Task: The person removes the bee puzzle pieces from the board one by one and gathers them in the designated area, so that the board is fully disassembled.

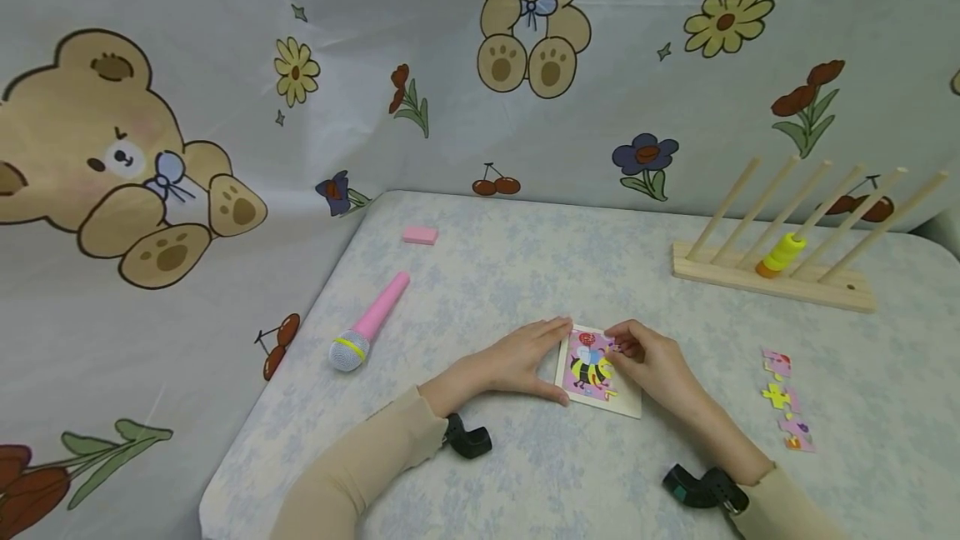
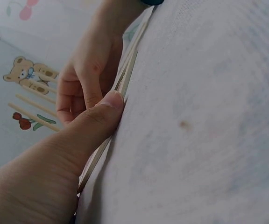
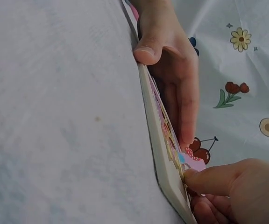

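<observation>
A small jigsaw puzzle board [image 1: 628, 404] with a pale wooden frame lies flat on the table, a bee picture [image 1: 588, 369] partly filled in on it. My left hand [image 1: 517, 361] rests along the board's left side with fingers extended; in the left wrist view its thumb [image 2: 104, 109] presses the near edge. Over the right part of the board, my right hand [image 1: 663, 365] pinches a pink puzzle piece [image 3: 195, 162] between thumb and fingers. That piece touches or hovers just above the picture; which one, I cannot tell.
Several loose puzzle pieces [image 1: 776, 396] lie in a column at the right. Behind them stands a wooden peg rack [image 1: 832, 294] with yellow and orange rings [image 1: 785, 252] on one peg. To the left are a pink toy microphone [image 1: 378, 311] and a pink block [image 1: 420, 235].
</observation>
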`<state>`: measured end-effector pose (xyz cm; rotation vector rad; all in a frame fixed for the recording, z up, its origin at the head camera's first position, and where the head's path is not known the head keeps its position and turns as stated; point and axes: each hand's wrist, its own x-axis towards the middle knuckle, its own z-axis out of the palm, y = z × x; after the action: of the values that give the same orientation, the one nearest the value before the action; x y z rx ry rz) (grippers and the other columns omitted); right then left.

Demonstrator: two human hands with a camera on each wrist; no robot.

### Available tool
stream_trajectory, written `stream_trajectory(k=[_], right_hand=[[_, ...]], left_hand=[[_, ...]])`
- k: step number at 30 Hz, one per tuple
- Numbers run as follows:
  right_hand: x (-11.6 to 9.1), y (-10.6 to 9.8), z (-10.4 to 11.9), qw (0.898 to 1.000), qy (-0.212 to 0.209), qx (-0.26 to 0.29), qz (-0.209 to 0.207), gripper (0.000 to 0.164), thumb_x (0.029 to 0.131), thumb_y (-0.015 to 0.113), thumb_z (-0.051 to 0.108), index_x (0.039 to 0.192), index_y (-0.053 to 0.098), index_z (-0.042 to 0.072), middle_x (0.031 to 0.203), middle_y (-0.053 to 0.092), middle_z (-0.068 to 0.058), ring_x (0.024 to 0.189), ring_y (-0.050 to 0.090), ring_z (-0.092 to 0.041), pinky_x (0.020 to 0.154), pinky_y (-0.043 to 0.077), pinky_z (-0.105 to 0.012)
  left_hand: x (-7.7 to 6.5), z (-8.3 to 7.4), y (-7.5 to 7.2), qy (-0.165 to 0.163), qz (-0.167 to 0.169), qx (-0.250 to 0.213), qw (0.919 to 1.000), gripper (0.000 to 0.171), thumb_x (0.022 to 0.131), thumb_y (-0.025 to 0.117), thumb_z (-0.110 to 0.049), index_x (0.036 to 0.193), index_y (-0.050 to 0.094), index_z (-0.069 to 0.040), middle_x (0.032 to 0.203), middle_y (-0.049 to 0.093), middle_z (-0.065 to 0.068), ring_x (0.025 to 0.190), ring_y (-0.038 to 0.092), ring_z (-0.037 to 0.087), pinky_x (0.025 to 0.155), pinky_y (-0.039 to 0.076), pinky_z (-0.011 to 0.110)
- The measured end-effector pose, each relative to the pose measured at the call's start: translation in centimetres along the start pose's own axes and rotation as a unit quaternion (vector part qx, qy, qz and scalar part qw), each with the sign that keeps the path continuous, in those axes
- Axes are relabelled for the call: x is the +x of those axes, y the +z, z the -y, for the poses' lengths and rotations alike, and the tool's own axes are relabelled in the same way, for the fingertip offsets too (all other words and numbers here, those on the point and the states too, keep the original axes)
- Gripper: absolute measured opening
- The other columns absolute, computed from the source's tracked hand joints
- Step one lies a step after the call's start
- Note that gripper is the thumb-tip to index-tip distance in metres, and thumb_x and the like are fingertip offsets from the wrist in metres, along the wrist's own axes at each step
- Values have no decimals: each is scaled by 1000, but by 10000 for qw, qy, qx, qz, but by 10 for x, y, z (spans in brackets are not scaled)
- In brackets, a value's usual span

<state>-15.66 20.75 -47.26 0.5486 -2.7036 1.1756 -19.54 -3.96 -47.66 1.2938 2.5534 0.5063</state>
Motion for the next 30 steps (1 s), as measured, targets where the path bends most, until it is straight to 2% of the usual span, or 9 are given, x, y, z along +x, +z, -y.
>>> stream_trajectory(k=[9,30], right_hand=[[-1,-2,-1,9998,-144,-1,129,28,81,73,1,107,62,3,85,61,0,74,56,-12,63,50,-23],[0,2,-4,9980,-631,-46,37,29,82,69,-6,107,59,4,81,60,2,67,52,-7,56,47,-22]], left_hand=[[1,-2,-2,-24,80,17,10000,106,79,62,-65,152,12,-8,157,11,6,141,12,19,113,14,32],[1,0,0,-18,49,33,10000,106,79,61,-66,152,12,-8,157,11,6,141,13,19,112,15,33]])
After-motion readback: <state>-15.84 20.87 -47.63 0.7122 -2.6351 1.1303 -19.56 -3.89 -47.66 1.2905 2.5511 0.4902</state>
